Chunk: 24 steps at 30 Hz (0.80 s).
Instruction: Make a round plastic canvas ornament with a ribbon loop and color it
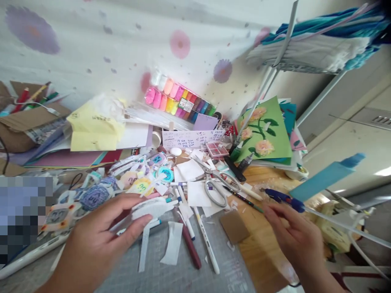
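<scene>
My left hand (pixel 100 236) is closed around a small padded white paper piece (pixel 152 206), pinched between thumb and fingers above the grey cutting mat (pixel 122 280). To the right, my right hand (pixel 293 232) has its thumb and index finger together at the end of a dark pencil with coloured dots (pixel 241 198). Just beyond these fingers lies a blue pen-like tool (pixel 284 198) with a white cord. Between the hands are grey-handled scissors (pixel 216 185), a white marker (pixel 206 240), a maroon pen (pixel 191 244) and a strip of white tape (pixel 172 244).
Decorated paper pieces (pixel 94 197) crowd the left side. Behind them are yellow paper (pixel 94 126), a cardboard box of pens (pixel 33 122) and a pack of coloured clay (pixel 180 99). A green flower card (pixel 264 134) leans by a metal rack pole (pixel 285 40) at right.
</scene>
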Each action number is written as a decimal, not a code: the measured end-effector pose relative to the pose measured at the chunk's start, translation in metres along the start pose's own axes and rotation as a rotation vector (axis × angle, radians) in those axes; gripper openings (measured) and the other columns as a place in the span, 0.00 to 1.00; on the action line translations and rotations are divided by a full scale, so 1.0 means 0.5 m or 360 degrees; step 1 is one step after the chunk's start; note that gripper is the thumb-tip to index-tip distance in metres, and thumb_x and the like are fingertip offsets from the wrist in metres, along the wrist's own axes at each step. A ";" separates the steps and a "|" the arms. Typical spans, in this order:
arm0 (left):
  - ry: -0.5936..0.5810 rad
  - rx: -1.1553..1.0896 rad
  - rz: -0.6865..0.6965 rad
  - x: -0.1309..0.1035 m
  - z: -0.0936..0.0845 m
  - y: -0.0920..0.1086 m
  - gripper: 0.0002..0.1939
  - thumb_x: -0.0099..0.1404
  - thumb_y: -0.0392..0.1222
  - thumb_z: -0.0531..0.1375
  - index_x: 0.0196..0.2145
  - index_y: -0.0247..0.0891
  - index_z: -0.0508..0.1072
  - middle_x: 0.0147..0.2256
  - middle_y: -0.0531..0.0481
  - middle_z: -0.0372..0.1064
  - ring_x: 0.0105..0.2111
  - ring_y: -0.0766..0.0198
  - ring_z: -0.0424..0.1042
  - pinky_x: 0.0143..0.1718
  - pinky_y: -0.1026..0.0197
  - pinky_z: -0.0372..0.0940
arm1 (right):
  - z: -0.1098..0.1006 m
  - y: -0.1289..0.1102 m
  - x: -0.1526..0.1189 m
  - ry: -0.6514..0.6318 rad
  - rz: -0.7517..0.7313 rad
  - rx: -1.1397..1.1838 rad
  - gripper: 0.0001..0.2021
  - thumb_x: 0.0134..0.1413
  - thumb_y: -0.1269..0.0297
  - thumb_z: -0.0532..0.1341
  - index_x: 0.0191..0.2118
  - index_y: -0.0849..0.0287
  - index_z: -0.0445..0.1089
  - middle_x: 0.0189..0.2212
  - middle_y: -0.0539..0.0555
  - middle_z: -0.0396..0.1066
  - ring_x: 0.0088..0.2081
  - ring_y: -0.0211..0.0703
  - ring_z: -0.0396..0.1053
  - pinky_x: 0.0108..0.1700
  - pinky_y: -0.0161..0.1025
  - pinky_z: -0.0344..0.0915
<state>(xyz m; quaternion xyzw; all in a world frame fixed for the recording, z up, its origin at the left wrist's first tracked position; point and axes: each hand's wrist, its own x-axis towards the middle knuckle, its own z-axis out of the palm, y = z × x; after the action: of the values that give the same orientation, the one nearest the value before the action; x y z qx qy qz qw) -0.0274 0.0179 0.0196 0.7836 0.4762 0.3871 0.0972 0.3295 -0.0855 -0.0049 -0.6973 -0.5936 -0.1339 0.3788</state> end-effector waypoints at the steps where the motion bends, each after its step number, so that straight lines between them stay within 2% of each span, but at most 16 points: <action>1: 0.0002 -0.0002 -0.0047 0.000 0.000 -0.001 0.08 0.57 0.49 0.60 0.35 0.48 0.72 0.31 0.55 0.76 0.28 0.59 0.75 0.27 0.62 0.70 | -0.010 0.039 -0.035 0.0149 0.0100 -0.0198 0.11 0.55 0.57 0.58 0.31 0.58 0.71 0.23 0.53 0.74 0.23 0.44 0.71 0.27 0.38 0.65; 3: 0.0012 -0.0011 -0.0124 0.001 0.002 -0.002 0.07 0.57 0.49 0.60 0.35 0.49 0.72 0.29 0.57 0.76 0.26 0.60 0.75 0.28 0.62 0.71 | -0.024 0.104 -0.086 0.0239 0.0261 -0.0403 0.15 0.54 0.51 0.56 0.30 0.59 0.70 0.24 0.56 0.73 0.26 0.49 0.71 0.30 0.42 0.66; 5: 0.0031 -0.0009 -0.0144 0.002 0.004 -0.003 0.08 0.56 0.49 0.60 0.35 0.49 0.72 0.29 0.57 0.76 0.26 0.59 0.75 0.28 0.61 0.71 | -0.029 0.144 -0.103 0.0179 0.0440 -0.0508 0.20 0.52 0.47 0.56 0.36 0.62 0.70 0.32 0.62 0.73 0.32 0.55 0.72 0.38 0.49 0.67; 7: 0.0043 0.0010 -0.0122 0.003 0.006 -0.003 0.08 0.56 0.50 0.60 0.35 0.50 0.71 0.30 0.56 0.76 0.26 0.58 0.76 0.28 0.61 0.71 | -0.028 0.162 -0.087 -0.0019 0.0758 -0.0528 0.27 0.49 0.45 0.56 0.46 0.64 0.68 0.41 0.67 0.72 0.39 0.62 0.72 0.44 0.55 0.66; 8: 0.0035 0.0018 -0.0112 0.003 0.007 -0.003 0.08 0.56 0.50 0.61 0.35 0.50 0.71 0.30 0.56 0.76 0.26 0.58 0.76 0.28 0.61 0.71 | -0.026 0.166 -0.070 -0.0138 0.0905 -0.0495 0.29 0.47 0.44 0.57 0.47 0.64 0.68 0.42 0.67 0.72 0.40 0.65 0.72 0.44 0.58 0.65; 10: 0.0015 0.0027 -0.0087 0.005 0.007 -0.005 0.08 0.56 0.49 0.61 0.34 0.50 0.71 0.29 0.56 0.76 0.25 0.58 0.76 0.25 0.62 0.71 | -0.023 0.167 -0.029 -0.0313 0.1070 -0.0422 0.27 0.43 0.44 0.59 0.42 0.63 0.72 0.34 0.67 0.74 0.38 0.70 0.71 0.41 0.61 0.64; 13: 0.0004 0.0032 -0.0055 0.009 0.008 -0.009 0.08 0.55 0.48 0.62 0.34 0.49 0.71 0.29 0.57 0.77 0.25 0.58 0.77 0.24 0.63 0.71 | -0.026 0.158 0.022 -0.0295 0.1101 -0.0324 0.23 0.40 0.47 0.61 0.35 0.62 0.74 0.26 0.65 0.73 0.34 0.72 0.71 0.38 0.62 0.63; 15: 0.0012 0.0019 -0.0050 0.011 0.008 -0.008 0.08 0.54 0.47 0.62 0.34 0.49 0.72 0.29 0.56 0.77 0.26 0.58 0.77 0.25 0.63 0.71 | -0.029 0.140 0.043 -0.0265 0.1085 -0.0192 0.21 0.40 0.48 0.62 0.35 0.62 0.73 0.24 0.62 0.73 0.31 0.66 0.71 0.34 0.58 0.64; 18: 0.0029 -0.0091 -0.0054 0.014 0.005 0.003 0.07 0.55 0.46 0.62 0.34 0.47 0.73 0.30 0.55 0.78 0.28 0.57 0.77 0.30 0.62 0.71 | -0.017 0.087 0.067 -0.0303 0.1003 0.0215 0.19 0.42 0.48 0.61 0.34 0.59 0.72 0.21 0.55 0.71 0.23 0.51 0.69 0.26 0.46 0.65; 19: 0.0002 -0.0146 -0.0046 0.015 0.003 0.008 0.07 0.55 0.45 0.63 0.34 0.47 0.73 0.31 0.55 0.78 0.31 0.57 0.77 0.33 0.61 0.71 | -0.006 0.061 0.076 -0.0318 0.0974 0.0455 0.18 0.42 0.48 0.62 0.33 0.58 0.71 0.20 0.53 0.71 0.22 0.46 0.68 0.24 0.42 0.64; 21: -0.0026 -0.0211 -0.0052 0.018 -0.001 0.016 0.06 0.56 0.43 0.62 0.33 0.45 0.74 0.32 0.53 0.78 0.33 0.57 0.76 0.36 0.60 0.70 | 0.020 0.001 0.094 -0.0333 0.0970 0.1163 0.16 0.37 0.52 0.68 0.29 0.59 0.71 0.19 0.52 0.71 0.21 0.42 0.67 0.21 0.37 0.63; 22: -0.0027 -0.0233 -0.0078 0.019 -0.003 0.018 0.06 0.56 0.42 0.63 0.33 0.44 0.74 0.32 0.52 0.77 0.33 0.57 0.76 0.36 0.60 0.70 | 0.035 -0.033 0.104 -0.0403 0.0954 0.1454 0.16 0.36 0.54 0.70 0.30 0.59 0.73 0.20 0.52 0.72 0.23 0.43 0.69 0.23 0.37 0.65; 24: -0.0025 -0.0263 -0.0116 0.021 -0.007 0.018 0.06 0.55 0.38 0.62 0.34 0.42 0.74 0.33 0.51 0.77 0.35 0.58 0.76 0.37 0.60 0.69 | 0.063 -0.101 0.120 -0.0642 0.0902 0.1803 0.17 0.34 0.57 0.72 0.34 0.58 0.76 0.24 0.53 0.75 0.26 0.44 0.72 0.27 0.38 0.69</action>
<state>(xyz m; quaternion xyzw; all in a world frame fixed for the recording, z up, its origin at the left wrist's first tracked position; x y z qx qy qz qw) -0.0214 0.0210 0.0321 0.7580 0.4702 0.4149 0.1793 0.2898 -0.0200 0.0307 -0.5309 -0.4251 0.4366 0.5889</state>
